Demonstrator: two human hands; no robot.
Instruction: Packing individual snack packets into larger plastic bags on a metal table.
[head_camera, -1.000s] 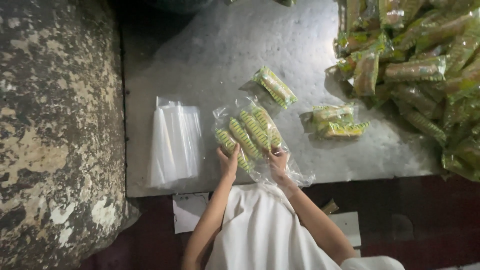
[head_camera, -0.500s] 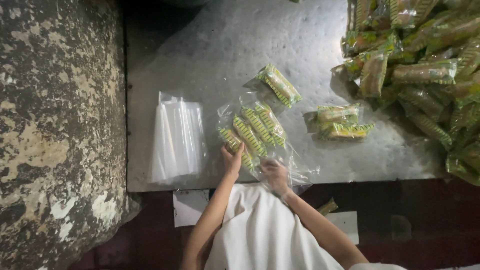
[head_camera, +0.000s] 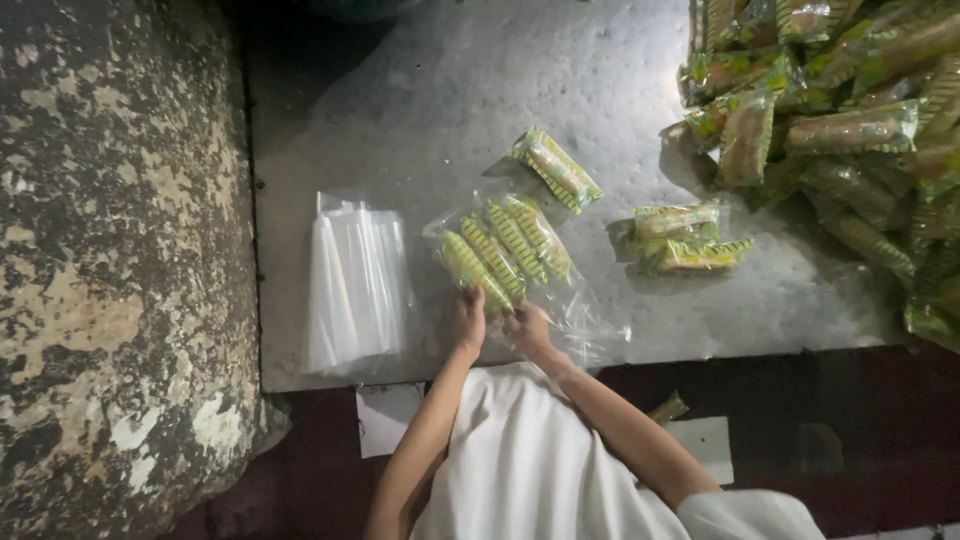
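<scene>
A clear plastic bag (head_camera: 575, 315) lies on the grey table (head_camera: 450, 100) with several green-and-yellow wrapped snack packets (head_camera: 505, 250) inside it. My left hand (head_camera: 470, 318) rests on the near end of those packets at the bag's mouth. My right hand (head_camera: 528, 330) grips the crumpled open end of the bag beside it. Both hands sit close together near the table's front edge. A single loose packet (head_camera: 556, 168) lies just beyond the bag.
A flat stack of empty clear bags (head_camera: 355, 285) lies left of my hands. Two packets (head_camera: 685, 238) sit to the right, and a big heap of packets (head_camera: 850, 120) fills the right side. A rough stained wall (head_camera: 110, 250) stands at the left.
My right hand has slid left along the bag's open end, closer to my left hand. The packets in the bag stay where they were.
</scene>
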